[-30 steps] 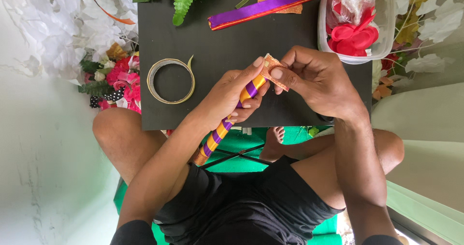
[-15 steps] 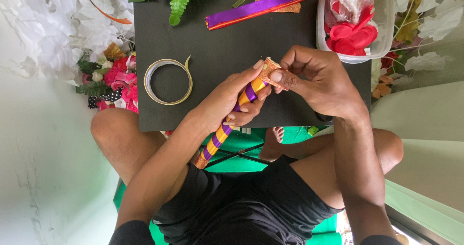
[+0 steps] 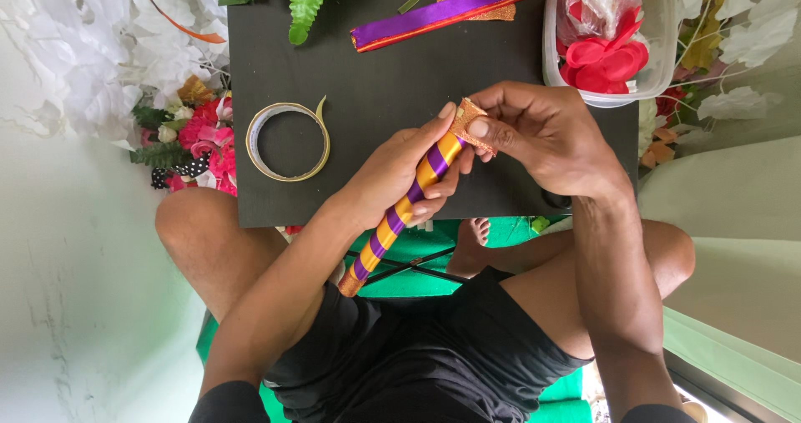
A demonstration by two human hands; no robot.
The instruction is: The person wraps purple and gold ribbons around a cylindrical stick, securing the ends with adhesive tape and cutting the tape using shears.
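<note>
Right now my left hand [image 3: 400,177] is wrapped around the upper part of a stick [image 3: 399,214] striped in purple and yellow ribbon, fingers closed on it, thumb lying along its top end. The stick slants from above the black board [image 3: 384,73] down toward my lap, its lower end hanging free over the green mat [image 3: 417,260]. My right hand [image 3: 542,135] pinches a small piece of glittery orange sheet [image 3: 469,121] between thumb and forefinger and presses it against the stick's tip, touching my left thumb.

I judge I am capping the end of the stick with this orange piece. The move to come seems to call for a firm hold with the left while the right folds the piece snugly round the tip, keeping it square to the stripes.

On the board lies a roll of tape [image 3: 288,142], apart from my hands; a purple ribbon strip [image 3: 450,10] lies at the far edge, and a clear tub [image 3: 659,22] with red petals [image 3: 605,60] sits near my right hand.
</note>
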